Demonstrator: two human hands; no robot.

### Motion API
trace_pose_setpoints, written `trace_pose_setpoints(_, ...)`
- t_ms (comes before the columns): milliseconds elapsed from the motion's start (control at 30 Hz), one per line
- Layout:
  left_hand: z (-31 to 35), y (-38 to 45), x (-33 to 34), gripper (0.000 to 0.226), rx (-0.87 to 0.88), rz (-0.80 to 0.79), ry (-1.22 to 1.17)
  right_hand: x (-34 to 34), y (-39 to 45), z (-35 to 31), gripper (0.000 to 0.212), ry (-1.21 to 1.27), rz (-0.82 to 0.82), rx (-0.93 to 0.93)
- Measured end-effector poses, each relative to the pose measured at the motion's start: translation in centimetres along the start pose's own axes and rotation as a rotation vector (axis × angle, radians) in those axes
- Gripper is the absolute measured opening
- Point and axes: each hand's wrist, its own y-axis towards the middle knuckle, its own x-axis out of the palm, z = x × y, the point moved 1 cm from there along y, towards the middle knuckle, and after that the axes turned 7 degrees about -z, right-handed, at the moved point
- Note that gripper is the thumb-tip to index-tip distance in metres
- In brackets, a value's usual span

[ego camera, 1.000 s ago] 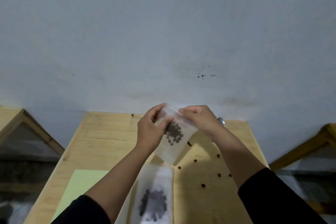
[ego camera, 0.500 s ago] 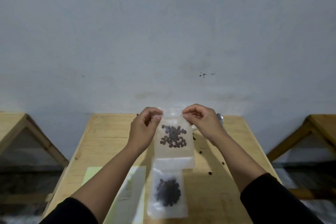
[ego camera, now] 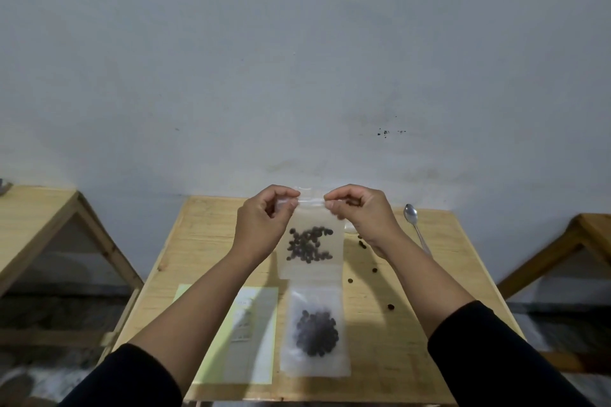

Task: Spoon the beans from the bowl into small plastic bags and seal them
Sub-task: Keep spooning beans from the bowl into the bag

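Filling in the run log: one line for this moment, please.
step: sealing | left hand: pinches bag top | right hand: pinches bag top | filled bag: on table | spoon: on table

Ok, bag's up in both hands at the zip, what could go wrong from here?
1. The left hand and right hand pinch only the held bag at its top corners; an unpressed middle could leave a gap for beans.
2. Loose beans scattered on the table could roll off.
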Motion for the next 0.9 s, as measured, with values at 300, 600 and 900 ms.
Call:
trace_pose_setpoints(300,0.9,-0.3,0.2,0.005,-0.021,0.002,0.058,1.9,1.1,0.2,0.008,0.023,-0.078,0.041)
trace_pose_setpoints(600,0.4,0.0,-2.5,0.007,-0.052,0.177,0.07,4.6,2.5,0.4,0.016,0.056,-0.148,0.006)
trace_pose_setpoints(900,-2.9,-2.9,-6.4,0.015,-0.133,0.027,-0.092,9.4,2.7,1.2,0.018,0.188,-0.136,0.098)
